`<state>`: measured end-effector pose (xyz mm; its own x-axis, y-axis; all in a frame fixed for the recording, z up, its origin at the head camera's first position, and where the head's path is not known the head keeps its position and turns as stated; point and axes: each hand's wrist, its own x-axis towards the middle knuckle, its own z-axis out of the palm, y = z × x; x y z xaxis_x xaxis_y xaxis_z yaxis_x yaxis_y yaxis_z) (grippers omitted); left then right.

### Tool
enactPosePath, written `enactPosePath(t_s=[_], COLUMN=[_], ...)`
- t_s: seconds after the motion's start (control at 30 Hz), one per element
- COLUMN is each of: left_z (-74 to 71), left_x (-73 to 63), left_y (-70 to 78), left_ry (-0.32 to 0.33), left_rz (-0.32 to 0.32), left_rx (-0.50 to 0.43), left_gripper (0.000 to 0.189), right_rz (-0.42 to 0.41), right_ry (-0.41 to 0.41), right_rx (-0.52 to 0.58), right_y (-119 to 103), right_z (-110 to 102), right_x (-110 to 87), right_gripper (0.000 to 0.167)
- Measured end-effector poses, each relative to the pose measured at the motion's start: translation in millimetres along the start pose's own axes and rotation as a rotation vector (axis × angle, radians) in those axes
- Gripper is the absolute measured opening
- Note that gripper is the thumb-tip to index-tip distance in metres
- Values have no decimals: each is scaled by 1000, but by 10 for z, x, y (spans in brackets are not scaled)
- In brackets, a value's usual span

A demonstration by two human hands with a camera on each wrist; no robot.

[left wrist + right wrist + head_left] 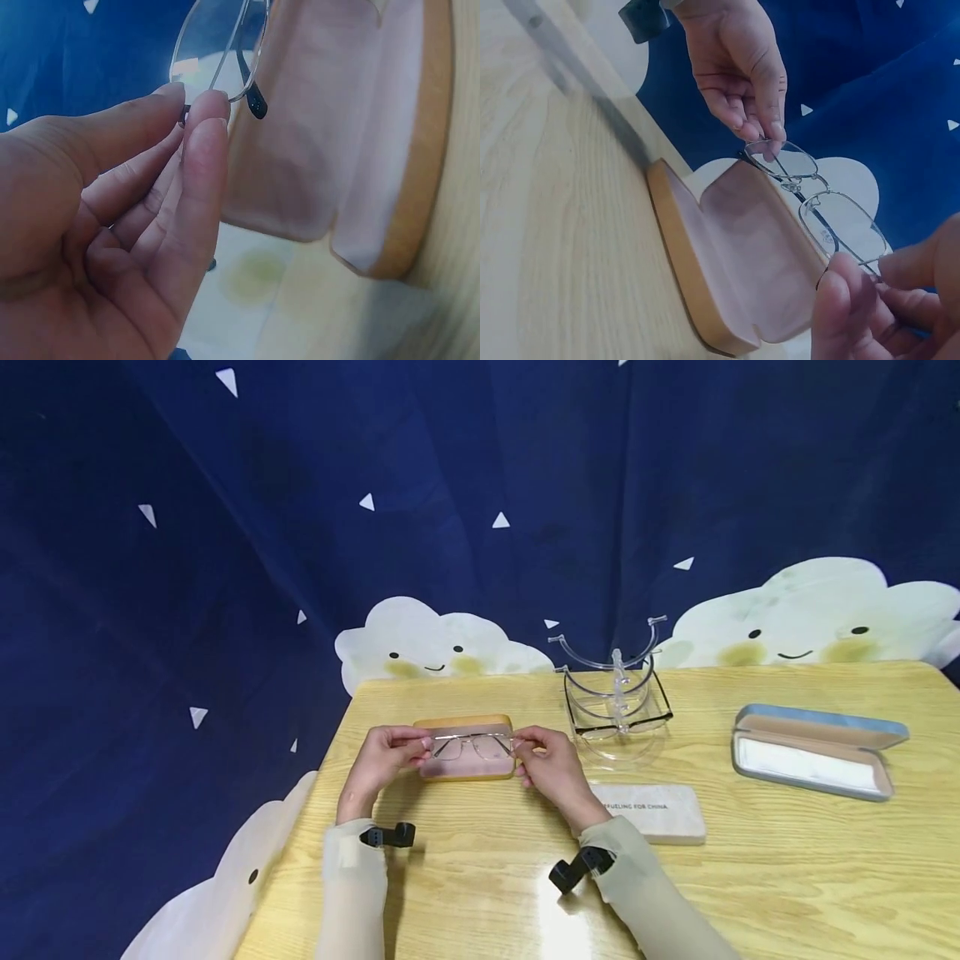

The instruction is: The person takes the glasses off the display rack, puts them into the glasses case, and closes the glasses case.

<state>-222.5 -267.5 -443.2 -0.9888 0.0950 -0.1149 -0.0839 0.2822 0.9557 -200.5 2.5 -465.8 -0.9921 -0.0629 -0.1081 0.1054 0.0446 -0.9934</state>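
Observation:
A pair of thin metal-framed eyeglasses point(471, 746) is held up between both hands, its temples folded behind the lenses. My left hand point(384, 763) pinches one outer end of the frame between thumb and fingers. At the other end, my right hand point(552, 766) pinches the frame near the hinge, seen close in the right wrist view beside the lens point(844, 229). Just behind and below the eyeglasses lies an open orange glasses case point(467, 775) with a pink lining. The lining point(292, 150) shows nothing inside it in the left wrist view.
A clear tiered display stand point(618, 693) at the back holds black-framed eyeglasses point(651, 723). A white closed case point(660, 814) with lettering lies by the right forearm. Farther right, an open blue case point(817, 718) contains a white cloth point(806, 766). A dark blue curtain point(450, 460) hangs behind the table.

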Motion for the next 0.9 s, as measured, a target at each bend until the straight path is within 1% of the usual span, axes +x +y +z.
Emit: enactPosePath(t_s=[0.13, 0.23, 0.37, 0.57, 0.77, 0.9], left_z=[-18, -15, 13, 42, 57, 80], left_x=[29, 48, 84, 137, 166, 191], left_y=[-64, -125, -207, -318, -370, -404], left_ry=[26, 45, 46, 60, 70, 87], left_rz=[-28, -34, -48, -79, -69, -70], left_rx=[-15, -8, 2, -2, 44, 82], left_gripper=[29, 28, 26, 26, 24, 21], right_rz=[-6, 40, 104, 129, 159, 180], right_ry=[-18, -63, -124, -192, -269, -317], right_rx=[-27, -6, 49, 67, 90, 65], right_y=[53, 82, 107, 134, 162, 181], right_z=[71, 105, 118, 104, 78, 66], right_x=[16, 16, 11, -10, 4, 7], right_gripper=[30, 39, 53, 61, 71, 75])
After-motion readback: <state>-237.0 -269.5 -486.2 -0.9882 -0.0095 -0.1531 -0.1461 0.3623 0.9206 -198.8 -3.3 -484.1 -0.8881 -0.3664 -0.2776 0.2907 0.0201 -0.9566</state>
